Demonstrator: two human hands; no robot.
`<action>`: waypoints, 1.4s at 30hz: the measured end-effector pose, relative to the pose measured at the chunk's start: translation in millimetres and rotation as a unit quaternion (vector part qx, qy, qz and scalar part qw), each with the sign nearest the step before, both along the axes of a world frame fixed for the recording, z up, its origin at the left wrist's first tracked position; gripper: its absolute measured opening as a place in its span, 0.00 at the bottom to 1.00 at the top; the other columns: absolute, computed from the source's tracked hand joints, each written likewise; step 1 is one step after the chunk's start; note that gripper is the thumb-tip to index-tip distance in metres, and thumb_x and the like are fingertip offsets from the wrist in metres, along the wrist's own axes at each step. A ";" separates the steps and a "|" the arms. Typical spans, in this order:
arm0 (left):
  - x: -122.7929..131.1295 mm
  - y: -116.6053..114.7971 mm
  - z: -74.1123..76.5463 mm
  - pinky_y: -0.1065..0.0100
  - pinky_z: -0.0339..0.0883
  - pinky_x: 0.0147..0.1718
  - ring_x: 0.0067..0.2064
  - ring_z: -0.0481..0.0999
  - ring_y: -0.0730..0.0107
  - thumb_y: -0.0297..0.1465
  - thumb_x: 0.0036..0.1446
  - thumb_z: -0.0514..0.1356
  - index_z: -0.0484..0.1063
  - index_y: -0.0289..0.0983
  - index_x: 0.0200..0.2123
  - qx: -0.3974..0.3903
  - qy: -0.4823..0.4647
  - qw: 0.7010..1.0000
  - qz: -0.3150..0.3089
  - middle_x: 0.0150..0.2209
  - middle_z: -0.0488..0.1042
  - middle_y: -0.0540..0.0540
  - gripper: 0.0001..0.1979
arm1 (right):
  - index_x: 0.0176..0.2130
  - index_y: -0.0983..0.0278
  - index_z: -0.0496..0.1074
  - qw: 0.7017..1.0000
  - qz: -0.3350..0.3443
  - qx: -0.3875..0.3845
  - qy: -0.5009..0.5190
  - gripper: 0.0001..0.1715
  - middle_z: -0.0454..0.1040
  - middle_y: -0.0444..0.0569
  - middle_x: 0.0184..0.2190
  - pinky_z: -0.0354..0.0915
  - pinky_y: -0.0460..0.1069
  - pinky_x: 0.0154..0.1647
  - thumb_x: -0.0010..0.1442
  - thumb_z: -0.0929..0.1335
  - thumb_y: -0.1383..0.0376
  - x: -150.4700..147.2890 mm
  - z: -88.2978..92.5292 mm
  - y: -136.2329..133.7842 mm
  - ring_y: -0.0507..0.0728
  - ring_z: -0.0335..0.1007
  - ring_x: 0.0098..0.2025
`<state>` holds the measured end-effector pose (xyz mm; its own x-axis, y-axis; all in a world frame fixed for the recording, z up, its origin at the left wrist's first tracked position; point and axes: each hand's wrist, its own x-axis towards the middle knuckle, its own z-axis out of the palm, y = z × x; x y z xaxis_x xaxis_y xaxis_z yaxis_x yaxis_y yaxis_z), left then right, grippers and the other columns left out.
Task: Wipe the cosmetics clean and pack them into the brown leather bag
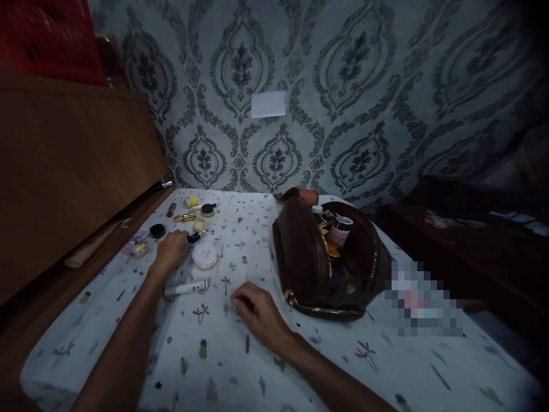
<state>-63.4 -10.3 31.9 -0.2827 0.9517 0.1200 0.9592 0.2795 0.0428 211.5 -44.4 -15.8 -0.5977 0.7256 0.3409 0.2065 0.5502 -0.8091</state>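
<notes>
On the left of the printed cloth, my left hand (171,250) is closed, with its fingertips at a slim black stick with a silver end (197,236), perhaps a cosmetic. A round clear-lidded compact (205,256) lies just right of that hand, and a white tube (186,288) rests nearer to me. Loosely curled, my right hand (258,312) rests on the cloth with nothing visible in it. To its right stands an unzipped brown leather bag (300,257). Inside the bag are a jar with a pale label (338,233) and other small containers, partly hidden.
Beyond my left hand lie a gold tube (185,217), a dark round pot (207,210), a yellow-capped item (191,201) and a black lid (157,230). A wooden cabinet (77,171) borders the left. Patterned wallpaper (240,137) covers the back wall. A blurred patch (422,300) lies right.
</notes>
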 end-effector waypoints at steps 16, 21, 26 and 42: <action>38.9 -10.0 27.8 0.61 0.65 0.44 0.48 0.75 0.53 0.38 0.57 0.55 0.73 0.41 0.46 -0.005 -0.158 0.978 -0.133 0.45 0.78 0.44 0.16 | 0.35 0.64 0.71 1.000 -0.007 -0.021 0.006 0.07 0.70 0.43 0.27 0.60 0.46 0.32 0.60 0.64 0.73 0.2 0.7 -0.7 0.52 0.65 0.29; 54.6 -8.7 21.8 0.64 0.66 0.40 0.43 0.75 0.58 0.41 0.59 0.53 0.73 0.40 0.42 -0.020 -0.202 0.960 -0.192 0.38 0.78 0.46 0.16 | 0.42 0.64 0.71 1.000 -0.023 0.004 0.010 0.09 0.70 0.47 0.34 0.64 0.48 0.36 0.63 0.64 0.70 1.3 -3.2 0.1 0.54 0.68 0.34; 62.1 -5.1 14.5 0.67 0.65 0.39 0.39 0.75 0.63 0.39 0.59 0.50 0.74 0.40 0.38 -0.077 -0.242 0.931 -0.264 0.36 0.78 0.48 0.15 | 0.52 0.64 0.68 0.997 -0.073 0.017 0.024 0.15 0.68 0.52 0.42 0.69 0.50 0.42 0.67 0.61 0.66 4.5 -3.2 2.0 0.55 0.69 0.41; 81.8 -10.3 12.3 0.67 0.66 0.39 0.40 0.76 0.60 0.37 0.63 0.49 0.74 0.39 0.37 -0.085 -0.214 0.942 -0.245 0.36 0.78 0.45 0.15 | 0.61 0.61 0.60 0.997 -0.051 0.037 -0.039 0.22 0.64 0.58 0.55 0.63 0.60 0.60 0.69 0.60 0.63 4.4 -2.7 -2.2 0.62 0.63 0.58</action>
